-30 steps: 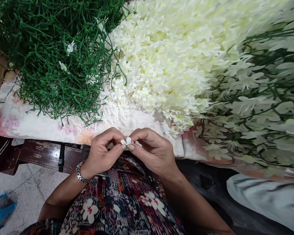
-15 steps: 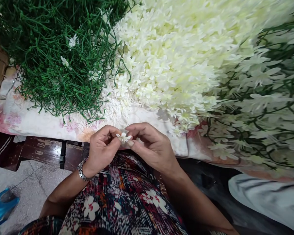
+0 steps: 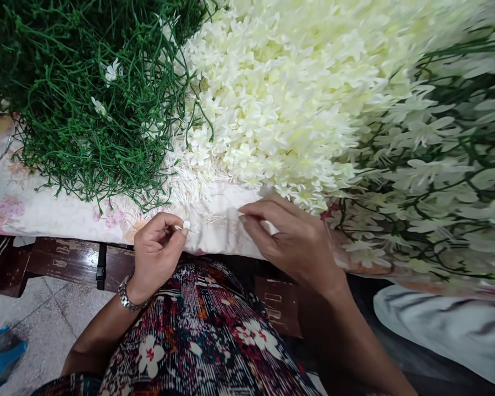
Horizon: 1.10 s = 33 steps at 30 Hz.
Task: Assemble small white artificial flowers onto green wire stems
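Observation:
My left hand (image 3: 159, 242), a metal watch at its wrist, is closed in a pinch at the near edge of the padded cloth. Between its thumb and forefinger sits a small white artificial flower (image 3: 185, 226), partly hidden by the fingertips. To the right, my right hand (image 3: 291, 236) is over the cloth with thumb and forefinger pressed together. A tiny pale bit shows at its fingertips, too small to name. Beyond my hands lie a heap of loose white artificial flowers (image 3: 272, 115) and a bunch of thin white stamens (image 3: 190, 179).
Green plastic stems (image 3: 94, 110) pile up at the left, with a few white blossoms among them. Flowered stems (image 3: 429, 176) spread over the right side of the floral padded cloth (image 3: 66, 214). A blue plastic object (image 3: 2, 352) is on the floor at lower left.
My hands were together around one white flower. They have moved apart: the right hand away to the right, the left slightly left with the flower. The whole view has shifted a little.

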Each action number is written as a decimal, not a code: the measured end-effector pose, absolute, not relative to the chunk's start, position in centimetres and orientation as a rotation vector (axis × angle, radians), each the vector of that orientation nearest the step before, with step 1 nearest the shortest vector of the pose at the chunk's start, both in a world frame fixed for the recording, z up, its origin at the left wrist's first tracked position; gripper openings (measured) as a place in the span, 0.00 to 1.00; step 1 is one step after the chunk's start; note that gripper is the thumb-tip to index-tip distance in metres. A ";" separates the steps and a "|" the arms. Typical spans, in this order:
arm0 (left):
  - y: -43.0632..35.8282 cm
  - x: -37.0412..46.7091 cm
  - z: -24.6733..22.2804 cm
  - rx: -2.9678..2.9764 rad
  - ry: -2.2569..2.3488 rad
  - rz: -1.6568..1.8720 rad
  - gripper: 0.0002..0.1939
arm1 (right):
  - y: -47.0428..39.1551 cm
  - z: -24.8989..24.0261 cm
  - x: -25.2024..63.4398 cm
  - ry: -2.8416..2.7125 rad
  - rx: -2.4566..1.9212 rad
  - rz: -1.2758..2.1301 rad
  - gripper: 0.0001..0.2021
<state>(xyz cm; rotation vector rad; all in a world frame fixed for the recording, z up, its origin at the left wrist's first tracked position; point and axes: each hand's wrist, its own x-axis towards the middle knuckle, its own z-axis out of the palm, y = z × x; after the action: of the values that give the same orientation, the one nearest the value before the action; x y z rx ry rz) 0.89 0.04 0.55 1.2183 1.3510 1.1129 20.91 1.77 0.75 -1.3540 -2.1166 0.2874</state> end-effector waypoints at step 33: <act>-0.2 2.4 0.3 0.756 1.056 1.065 0.06 | 0.4 -0.6 15.8 -1.672 -1.130 0.682 0.08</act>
<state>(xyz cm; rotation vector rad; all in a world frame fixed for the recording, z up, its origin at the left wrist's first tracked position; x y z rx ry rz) 2.40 -0.19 0.27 0.7556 1.0559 1.0654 15.83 0.38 -0.55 -1.1301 -1.6722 0.6822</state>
